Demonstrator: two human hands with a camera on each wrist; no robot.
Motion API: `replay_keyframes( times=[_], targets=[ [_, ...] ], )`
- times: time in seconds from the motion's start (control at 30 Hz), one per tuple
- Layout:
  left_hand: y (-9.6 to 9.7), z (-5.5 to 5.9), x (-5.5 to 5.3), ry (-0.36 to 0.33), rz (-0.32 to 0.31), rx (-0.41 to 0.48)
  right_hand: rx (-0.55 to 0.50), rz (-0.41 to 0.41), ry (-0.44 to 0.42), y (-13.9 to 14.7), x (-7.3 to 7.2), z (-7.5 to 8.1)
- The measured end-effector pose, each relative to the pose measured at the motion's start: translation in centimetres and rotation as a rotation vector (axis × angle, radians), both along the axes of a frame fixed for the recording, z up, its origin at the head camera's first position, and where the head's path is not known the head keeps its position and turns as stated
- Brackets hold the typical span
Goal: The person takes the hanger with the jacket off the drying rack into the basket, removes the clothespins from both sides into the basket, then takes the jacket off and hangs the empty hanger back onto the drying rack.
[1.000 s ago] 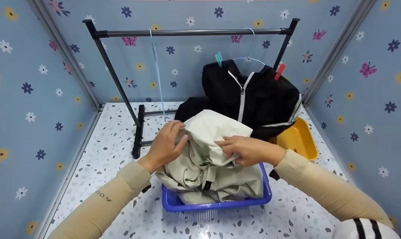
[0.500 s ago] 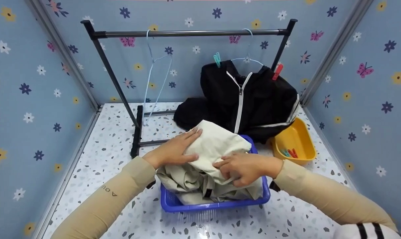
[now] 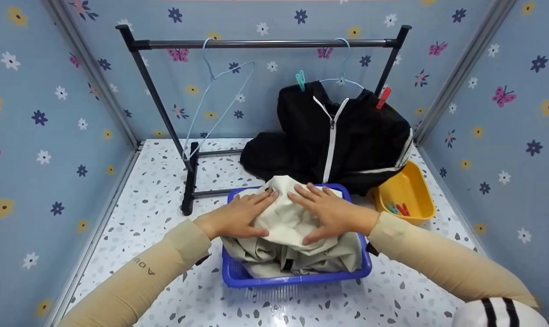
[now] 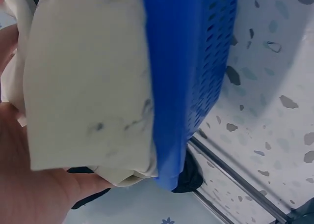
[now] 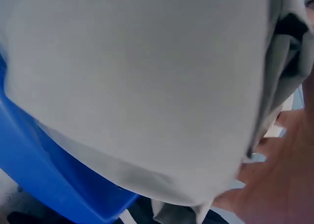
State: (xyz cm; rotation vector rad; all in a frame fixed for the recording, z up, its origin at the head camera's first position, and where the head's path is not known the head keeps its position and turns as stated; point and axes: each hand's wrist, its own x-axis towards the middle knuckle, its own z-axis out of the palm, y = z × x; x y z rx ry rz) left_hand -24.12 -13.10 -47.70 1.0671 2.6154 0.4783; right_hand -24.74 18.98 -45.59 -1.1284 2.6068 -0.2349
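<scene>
A pale beige garment (image 3: 286, 227) lies bunched up in a blue plastic basket (image 3: 297, 279), with a small black label showing at its front. My left hand (image 3: 240, 215) rests on the left side of the cloth, fingers spread and fairly straight. From the right, my right hand (image 3: 331, 211) presses on the same cloth, its fingers fanned out and thumb toward me. In the left wrist view the garment (image 4: 93, 81) bulges up against the wall of the basket (image 4: 169, 86). The right wrist view is mostly filled by the cloth (image 5: 137, 86).
Behind the basket stands a black clothes rack (image 3: 265, 44). A black zip jacket (image 3: 311, 127) hangs there with a teal clothespin (image 3: 300, 80) and a red clothespin (image 3: 383, 97). A bare blue hanger (image 3: 211, 91) hangs left. A yellow bin (image 3: 408, 190) holds several clothespins.
Both hands have pushed the raised beige cloth down into the basket, and the right fingers have spread out. The bare hanger has swung round to face me.
</scene>
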Motion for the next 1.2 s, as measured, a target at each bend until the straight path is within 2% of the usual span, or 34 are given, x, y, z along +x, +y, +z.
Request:
replay_keyframes(
  times=[0.1,0.27,0.43,0.57,0.8,1.0,1.2],
  targets=[
    [-0.1,-0.4,0.5,-0.037,-0.006,-0.036,0.035,0.001,-0.064,0.0,0.0,-0.7],
    [0.4,-0.8,0.9,-0.125,0.011,-0.132,0.103,0.012,-0.122,0.2,0.0,-1.8],
    [1.7,-1.4,0.9,-0.213,0.031,-0.248,0.170,0.033,-0.129,0.5,0.1,-3.2],
    [2.7,-1.8,0.8,-0.256,0.036,-0.321,0.222,0.028,-0.140,0.4,0.2,-4.1],
    [4.0,-2.0,0.8,-0.285,0.064,-0.427,0.335,0.023,-0.129,-0.4,0.1,-5.2],
    [4.2,-2.0,0.5,-0.279,0.043,-0.429,0.373,0.050,-0.157,-0.5,-0.5,-4.7],
    [3.0,-1.3,-0.4,-0.265,-0.025,-0.358,0.322,0.124,-0.310,0.6,-2.1,-2.1]
  ],
)
